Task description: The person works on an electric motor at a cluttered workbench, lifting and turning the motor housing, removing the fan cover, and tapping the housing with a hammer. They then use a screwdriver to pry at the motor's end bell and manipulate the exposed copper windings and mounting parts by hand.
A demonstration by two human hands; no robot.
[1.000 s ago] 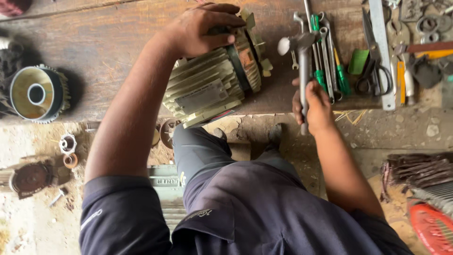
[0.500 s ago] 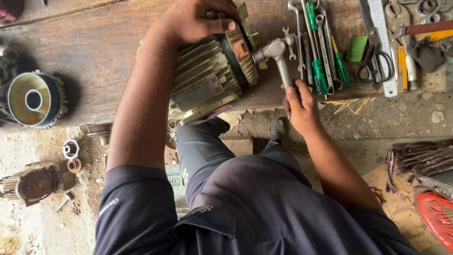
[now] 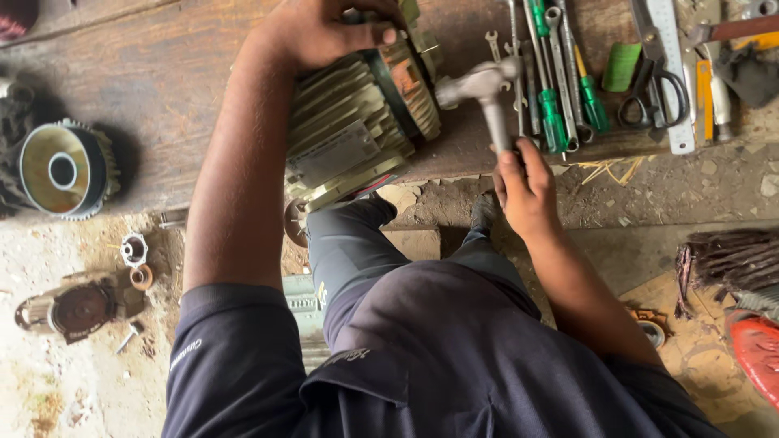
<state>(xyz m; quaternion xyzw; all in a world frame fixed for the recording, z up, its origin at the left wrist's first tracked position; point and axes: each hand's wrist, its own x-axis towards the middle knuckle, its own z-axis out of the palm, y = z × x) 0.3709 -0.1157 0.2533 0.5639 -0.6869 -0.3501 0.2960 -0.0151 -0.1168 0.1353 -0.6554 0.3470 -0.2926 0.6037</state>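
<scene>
While left hand [image 3: 324, 32] clamps finned motor [image 3: 357, 122] bearing grey rectangular nameplate [image 3: 331, 154], right hand [image 3: 523, 191] grips hammer [image 3: 487, 93].

Dark navy short-sleeve shirt [image 3: 454, 357] w/ small pale sleeve print, grey-blue trousers [image 3: 349, 243].

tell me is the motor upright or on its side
On its side: the motor lies with its fins running along the bench, steadied by the left hand.

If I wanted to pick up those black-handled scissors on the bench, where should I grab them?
Probably by the two black finger loops of the black-handled scissors, coming from the near edge of the wooden bench. The loops point towards the person, while the blades point away and lie beside a grey metal ruler, so that end is blunt and easier to reach.
</scene>
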